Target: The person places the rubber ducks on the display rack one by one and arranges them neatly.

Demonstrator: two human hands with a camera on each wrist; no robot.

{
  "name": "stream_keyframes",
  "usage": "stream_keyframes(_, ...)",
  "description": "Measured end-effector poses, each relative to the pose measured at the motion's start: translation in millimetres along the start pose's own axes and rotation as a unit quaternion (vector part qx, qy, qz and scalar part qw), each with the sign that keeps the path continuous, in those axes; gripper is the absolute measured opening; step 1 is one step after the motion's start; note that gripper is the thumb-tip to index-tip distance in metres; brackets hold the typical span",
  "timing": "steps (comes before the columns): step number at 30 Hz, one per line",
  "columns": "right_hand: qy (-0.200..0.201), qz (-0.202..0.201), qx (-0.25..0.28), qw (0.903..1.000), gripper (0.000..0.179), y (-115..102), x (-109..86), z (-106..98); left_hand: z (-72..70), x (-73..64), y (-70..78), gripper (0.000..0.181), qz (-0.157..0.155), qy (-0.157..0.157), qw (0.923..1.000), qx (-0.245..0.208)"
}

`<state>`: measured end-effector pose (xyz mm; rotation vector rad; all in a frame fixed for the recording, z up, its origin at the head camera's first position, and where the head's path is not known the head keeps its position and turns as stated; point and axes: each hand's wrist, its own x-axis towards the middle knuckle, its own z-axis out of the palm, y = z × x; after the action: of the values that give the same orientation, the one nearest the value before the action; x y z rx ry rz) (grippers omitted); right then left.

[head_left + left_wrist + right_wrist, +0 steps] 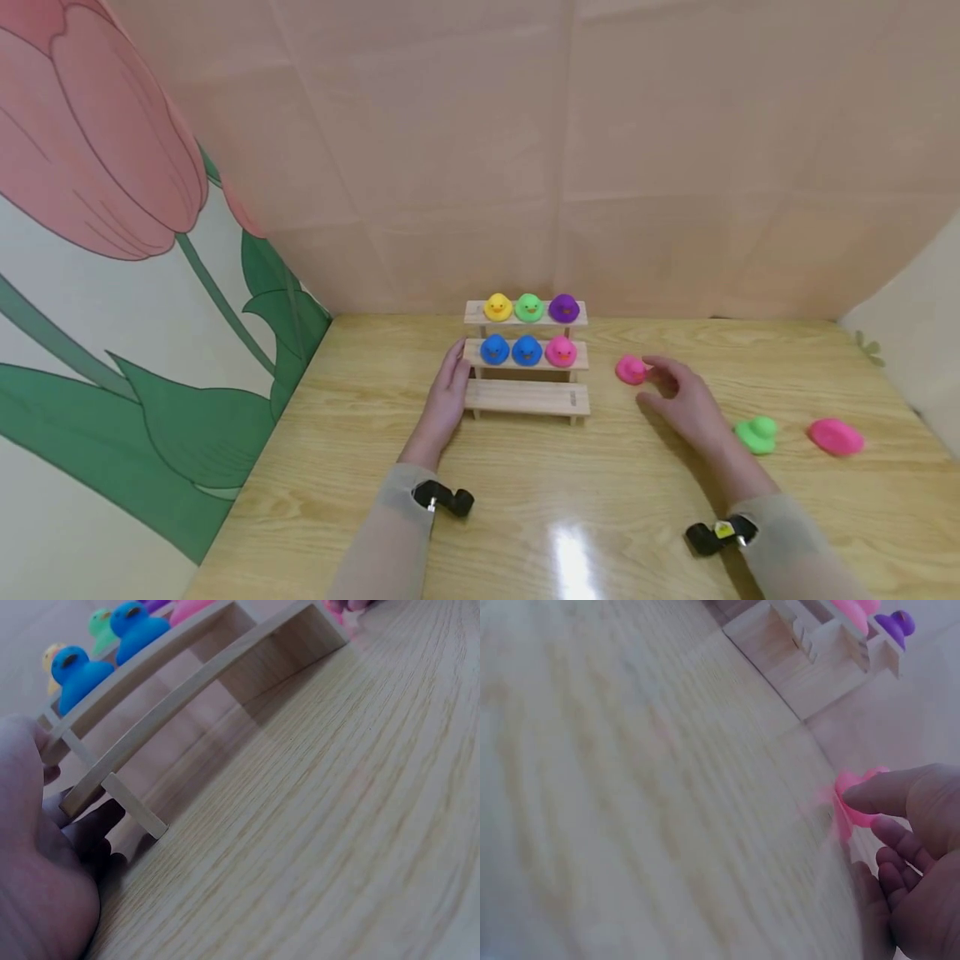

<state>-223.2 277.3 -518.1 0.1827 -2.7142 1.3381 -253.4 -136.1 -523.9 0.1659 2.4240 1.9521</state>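
Observation:
A three-step wooden display stand [528, 397] stands on the table, its lowest step bare. Yellow [498, 307], green [529, 307] and purple [564, 308] rubber ducks sit on the top step. Two blue ducks [139, 631] and a pink duck [561, 352] fill the middle one. My left hand [447, 392] holds the stand's left end, fingers [97, 825] reaching under the lowest step. Right of the stand, another pink duck [631, 369] lies tipped on the table. My right hand [686, 406] is beside it, thumb and forefinger spread; whether a fingertip touches it I cannot tell.
Farther right on the table [525, 500] lie a green duck [757, 435], close to my right forearm, and a bright pink duck [836, 437] on its side. A cloth-covered wall [637, 167] rises behind the stand. At left is a wall with a painted tulip [112, 133].

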Motion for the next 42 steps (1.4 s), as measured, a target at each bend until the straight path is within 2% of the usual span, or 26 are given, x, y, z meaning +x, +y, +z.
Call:
stream_keyframes(5, 0.007, 0.003, 0.0, 1.0, 0.063, -1.8, 1.7, 3.4, -1.1, 0.5, -2.6, 0.053, -0.003, 0.002, 1.0, 0.003)
stream_keyframes(8, 0.013, 0.005, 0.001, 0.9999, 0.069, 0.0, 7.8, 4.8, -0.9, 0.3, -3.0, 0.052, -0.006, 0.001, 1.0, 0.001)
stream_keyframes(13, -0.007, -0.005, 0.001, 1.0, 0.077, 2.9, 18.4, 3.8, 0.6, 0.0, -2.8, 0.051, -0.01, -0.001, 0.9999, 0.0)
stream_keyframes(16, -0.01, -0.015, 0.008, 0.9998, 0.074, 4.3, 21.4, 3.6, 1.3, -0.3, -1.5, 0.051, -0.012, -0.005, 0.9999, -0.003)
stream_keyframes(24, -0.019, -0.011, 0.008, 0.9997, 0.067, 2.1, 26.3, 5.6, 0.1, 1.3, 0.2, 0.054, -0.014, 0.0, 0.9999, 0.003)
stream_keyframes(33, -0.014, -0.003, -0.004, 0.9999, 0.063, 3.3, 26.7, 10.3, -0.1, 0.6, -1.6, 0.054, -0.011, 0.001, 0.9999, 0.004)
stream_keyframes(42, -0.015, 0.021, 0.013, 0.9996, 0.069, -4.6, 18.9, 8.4, -0.6, 1.0, -1.4, 0.053, -0.014, 0.002, 0.9999, 0.008)
